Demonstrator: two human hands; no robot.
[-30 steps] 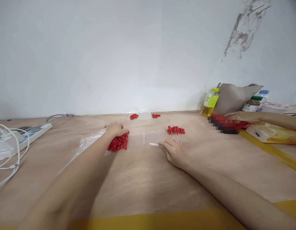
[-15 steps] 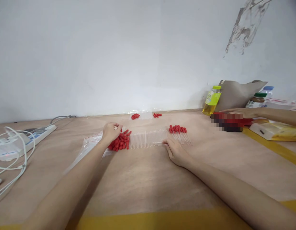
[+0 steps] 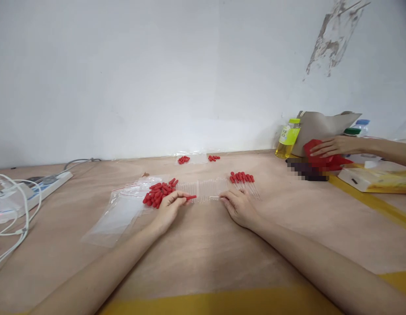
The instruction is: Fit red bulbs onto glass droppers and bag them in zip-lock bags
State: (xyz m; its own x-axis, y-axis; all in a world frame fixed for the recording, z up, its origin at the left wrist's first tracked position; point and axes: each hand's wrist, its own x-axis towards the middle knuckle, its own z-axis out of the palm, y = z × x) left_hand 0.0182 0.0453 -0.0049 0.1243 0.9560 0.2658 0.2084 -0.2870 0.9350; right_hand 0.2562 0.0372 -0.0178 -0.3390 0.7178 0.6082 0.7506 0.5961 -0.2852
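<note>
No lettering can be read here: the marks on the yellow-green label (image 3: 290, 135) of the bottle (image 3: 287, 140) are too small and blurred to make out.

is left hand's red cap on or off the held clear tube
Off: a gap shows between the slim red cap in the left hand and the thin clear tube in the right hand.

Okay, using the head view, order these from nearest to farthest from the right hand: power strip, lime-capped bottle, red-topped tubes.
From the right hand:
1. Red-topped tubes, just beyond it.
2. Lime-capped bottle, back right, near the wall.
3. Power strip, far left.
</note>
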